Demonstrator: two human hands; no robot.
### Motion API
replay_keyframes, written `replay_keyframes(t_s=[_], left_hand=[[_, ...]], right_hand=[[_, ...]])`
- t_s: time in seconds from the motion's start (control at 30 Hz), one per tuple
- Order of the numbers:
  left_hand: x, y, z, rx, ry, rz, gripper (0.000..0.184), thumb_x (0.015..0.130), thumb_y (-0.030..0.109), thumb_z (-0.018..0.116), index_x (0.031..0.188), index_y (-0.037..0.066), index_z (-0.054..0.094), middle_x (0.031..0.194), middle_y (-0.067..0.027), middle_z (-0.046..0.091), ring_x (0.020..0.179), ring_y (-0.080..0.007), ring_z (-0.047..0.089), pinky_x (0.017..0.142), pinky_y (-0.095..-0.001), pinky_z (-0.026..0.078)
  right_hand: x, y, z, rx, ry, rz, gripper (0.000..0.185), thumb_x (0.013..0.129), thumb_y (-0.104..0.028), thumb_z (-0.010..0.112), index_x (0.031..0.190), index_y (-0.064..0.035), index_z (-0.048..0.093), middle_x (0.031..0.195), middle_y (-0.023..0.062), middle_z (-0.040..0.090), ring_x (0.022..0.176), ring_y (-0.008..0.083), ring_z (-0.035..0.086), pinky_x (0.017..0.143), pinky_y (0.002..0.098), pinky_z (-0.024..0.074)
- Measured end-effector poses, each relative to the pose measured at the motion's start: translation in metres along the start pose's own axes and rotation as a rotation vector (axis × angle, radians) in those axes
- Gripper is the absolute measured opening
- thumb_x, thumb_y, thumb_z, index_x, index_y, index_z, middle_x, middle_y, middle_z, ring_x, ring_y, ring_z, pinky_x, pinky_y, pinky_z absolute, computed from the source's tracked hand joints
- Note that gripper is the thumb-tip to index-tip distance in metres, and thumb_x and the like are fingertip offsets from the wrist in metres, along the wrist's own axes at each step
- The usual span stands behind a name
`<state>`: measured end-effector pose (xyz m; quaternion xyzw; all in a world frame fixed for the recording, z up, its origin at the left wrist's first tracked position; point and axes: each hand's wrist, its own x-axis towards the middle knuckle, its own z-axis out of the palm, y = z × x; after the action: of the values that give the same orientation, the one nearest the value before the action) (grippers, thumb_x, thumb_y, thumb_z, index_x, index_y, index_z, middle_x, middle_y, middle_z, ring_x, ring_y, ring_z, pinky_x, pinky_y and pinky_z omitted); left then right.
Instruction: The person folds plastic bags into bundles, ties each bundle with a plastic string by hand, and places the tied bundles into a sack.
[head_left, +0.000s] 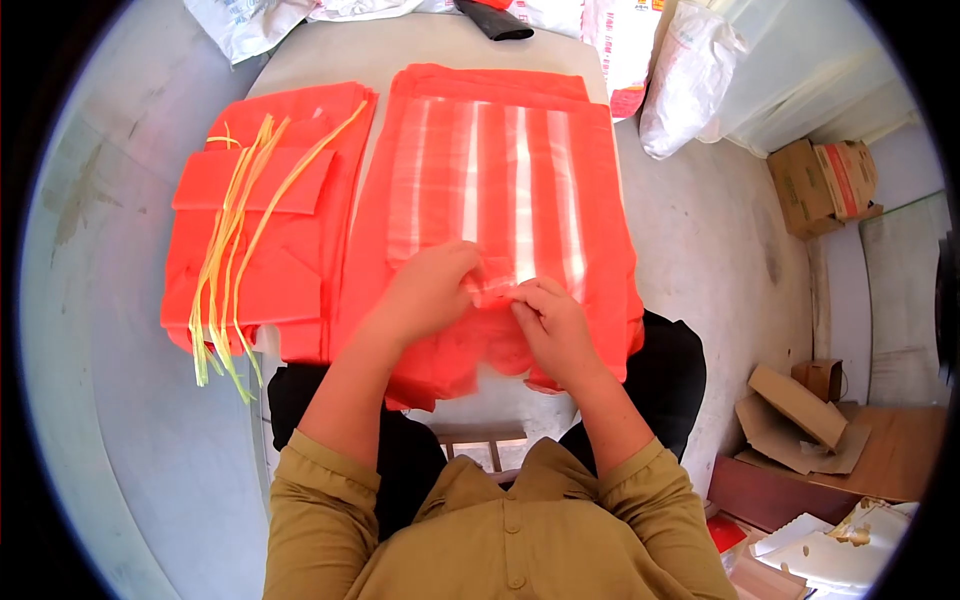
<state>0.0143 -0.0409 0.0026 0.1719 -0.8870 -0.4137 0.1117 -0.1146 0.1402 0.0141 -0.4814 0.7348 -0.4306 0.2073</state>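
Note:
A red-and-white striped plastic bag point(490, 190) lies flat on a stack of red plastic bags point(610, 230) in front of me. At its near edge, my left hand point(435, 290) is closed with the fingers pinching the gathered plastic. Close beside it, my right hand point(550, 325) pinches the same edge between thumb and fingers. Below the hands, loose red plastic hangs over the table's near edge, partly blurred. On the left, a second pile of folded red bags point(285, 250) carries several yellow ties point(230, 240) laid lengthwise.
The pale table point(350, 55) reaches away from me. White printed sacks point(690, 75) and a black item point(495, 20) are at its far end. Cardboard boxes point(825, 185) stand at the right wall, with opened cardboard point(800, 425) lower right. A wall point(130, 330) runs along the left.

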Motion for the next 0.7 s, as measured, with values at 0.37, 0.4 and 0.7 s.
replay_keyframes(t_s=[0.37, 0.4, 0.7], left_hand=[[-0.005, -0.001, 0.021, 0.069, 0.087, 0.124, 0.019, 0.088, 0.001, 0.070, 0.106, -0.001, 0.071, 0.127, -0.0132, 0.068, 0.113, -0.0342, 0.061, 0.097, -0.0426, 0.050], [-0.004, -0.001, 0.019, -0.010, 0.061, 0.095, 0.019, 0.089, 0.001, 0.069, 0.107, -0.001, 0.071, 0.125, -0.0132, 0.068, 0.112, -0.0343, 0.061, 0.096, -0.0416, 0.050], [0.001, 0.002, 0.006, -0.349, -0.068, 0.007, 0.018, 0.095, 0.000, 0.062, 0.111, -0.004, 0.069, 0.117, -0.0123, 0.069, 0.104, -0.0296, 0.063, 0.092, -0.0376, 0.050]], right_hand=[[0.009, 0.045, -0.028, 0.056, 0.260, 0.042, 0.022, 0.103, -0.010, 0.059, 0.124, -0.0028, 0.066, 0.111, 0.0036, 0.066, 0.101, 0.0137, 0.063, 0.089, 0.0298, 0.0514], [0.006, 0.054, -0.040, 0.097, 0.299, 0.122, 0.024, 0.104, -0.010, 0.059, 0.125, -0.0025, 0.065, 0.114, 0.0034, 0.065, 0.104, 0.0135, 0.063, 0.091, 0.0296, 0.0509], [-0.006, 0.082, -0.051, 0.012, 0.253, 0.294, 0.051, 0.103, -0.016, 0.060, 0.151, -0.0042, 0.045, 0.146, 0.0135, 0.049, 0.123, 0.0216, 0.058, 0.103, 0.0335, 0.0482]])
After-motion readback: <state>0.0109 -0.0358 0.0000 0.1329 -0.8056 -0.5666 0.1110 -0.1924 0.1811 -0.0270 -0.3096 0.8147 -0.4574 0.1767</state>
